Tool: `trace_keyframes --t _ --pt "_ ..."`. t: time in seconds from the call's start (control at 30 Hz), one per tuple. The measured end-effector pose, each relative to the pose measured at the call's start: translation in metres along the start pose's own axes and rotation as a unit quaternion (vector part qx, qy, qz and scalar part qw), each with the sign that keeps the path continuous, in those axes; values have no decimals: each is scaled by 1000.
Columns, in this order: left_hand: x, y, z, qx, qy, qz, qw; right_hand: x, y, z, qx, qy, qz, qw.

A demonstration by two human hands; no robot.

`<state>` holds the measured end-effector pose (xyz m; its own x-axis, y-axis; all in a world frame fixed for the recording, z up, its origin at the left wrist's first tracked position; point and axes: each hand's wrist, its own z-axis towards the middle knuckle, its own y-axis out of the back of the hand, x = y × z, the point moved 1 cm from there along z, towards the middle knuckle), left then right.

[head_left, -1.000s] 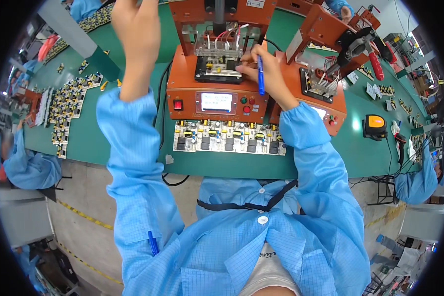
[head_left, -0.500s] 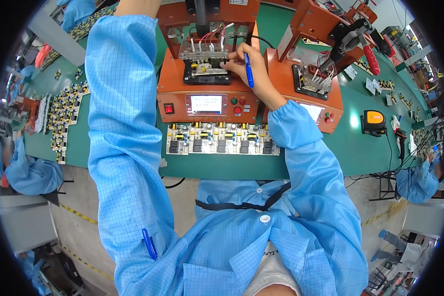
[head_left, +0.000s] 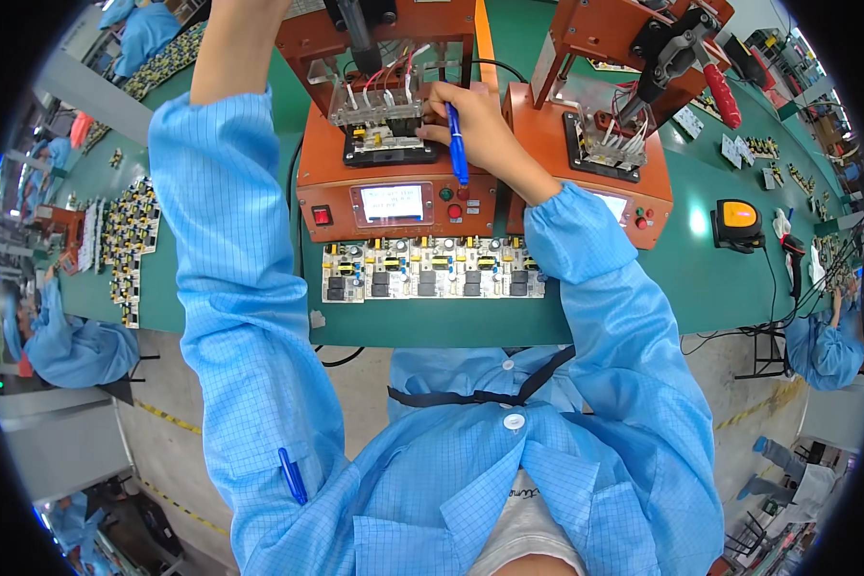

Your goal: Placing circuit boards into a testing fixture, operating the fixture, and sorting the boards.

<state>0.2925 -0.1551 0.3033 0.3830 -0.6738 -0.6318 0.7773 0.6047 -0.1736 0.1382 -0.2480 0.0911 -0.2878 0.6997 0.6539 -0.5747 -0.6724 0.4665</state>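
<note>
My left arm reaches up past the top edge, so only the wrist and blue sleeve show and the hand is out of sight. In front of me stands an orange test machine [head_left: 328, 173] with a lit screen. A circuit board [head_left: 379, 140] sits in its black holder, below a clear plate [head_left: 367, 111] with red and white wires. My right hand [head_left: 480, 125] is at the holder's right side, fingertips at the board's right end; whether they touch it I cannot tell. A blue pen [head_left: 457, 149] is tucked between that hand's fingers, pointing down.
A row of several circuit boards [head_left: 432, 271] lies along the green table's [head_left: 422, 328] front edge. To the right are a second orange machine [head_left: 538, 187] with a red-handled clamp [head_left: 718, 94] and a yellow-topped black device [head_left: 738, 219]. More boards [head_left: 130, 235] lie at left; co-workers sit on both sides.
The view has shifted slightly. The long black handle above the wired plate now leans, and my left arm has moved further up and left. My right hand stays by the holder with the pen.
</note>
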Motion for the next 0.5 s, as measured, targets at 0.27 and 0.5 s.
trace_keyframes --t 0.27,0.5 --pt "-23 20 -125 87 -300 323 894 106 124 -98 -93 -153 -122 976" --pt "-18 -115 -123 148 -329 543 758 65 199 -161 -373 -173 -60 910"
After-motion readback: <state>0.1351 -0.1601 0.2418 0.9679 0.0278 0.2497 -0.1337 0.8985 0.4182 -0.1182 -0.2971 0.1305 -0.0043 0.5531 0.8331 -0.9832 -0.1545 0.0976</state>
